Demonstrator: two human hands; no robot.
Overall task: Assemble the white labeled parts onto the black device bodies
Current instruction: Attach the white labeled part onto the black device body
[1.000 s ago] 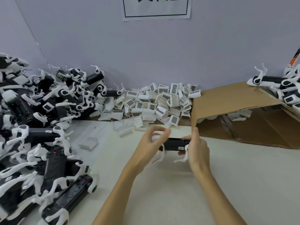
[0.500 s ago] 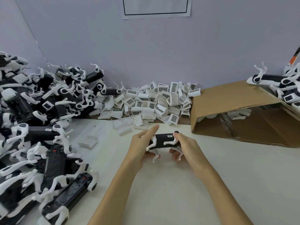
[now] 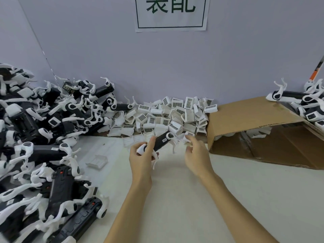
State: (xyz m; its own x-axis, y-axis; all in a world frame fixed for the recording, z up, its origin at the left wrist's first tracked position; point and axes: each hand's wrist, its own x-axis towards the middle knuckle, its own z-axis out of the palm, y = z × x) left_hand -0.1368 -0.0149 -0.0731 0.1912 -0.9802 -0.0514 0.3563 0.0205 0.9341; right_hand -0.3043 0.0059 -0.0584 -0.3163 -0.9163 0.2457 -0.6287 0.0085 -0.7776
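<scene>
**One body in hand, the next labeled part within reach**

Nearest on the pale table (image 3: 175, 207), at its left edge, lies a tangle of black device bodies with white curved arms (image 3: 57, 186), stacked loosely and spilling toward the middle. A lone white clip-shaped part (image 3: 97, 160) lies just beside that heap.

Over the middle of the table, the left hand (image 3: 142, 158) grasps a black oblong plastic device body (image 3: 160, 141) by its lower end, fingers curled round it, tilting it up and away. The right hand (image 3: 196, 155) is released, fingers loosely spread and holding nothing, just beside the body's far end.

The body looks like light, rigid moulded plastic, probably smooth enough to slip; the thick black middle seems the safe place to take hold. Its thin white arms look springy and likely to bend or snag, so they are poor handles.

Beyond the hands, toward the far edge, is a heap of small white barcode-labeled plastic parts (image 3: 168, 118), touching one another in a loose pile. These should be very light and stiff, best pinched by their side walls; pulling one may disturb its neighbours.

At the far right, a brown cardboard box lying on its side (image 3: 254, 123) stands close to the right hand and narrows access there. More black-and-white units (image 3: 301, 102) rest on top of it. A printed paper sign (image 3: 171, 13) hangs on the grey wall behind.
</scene>
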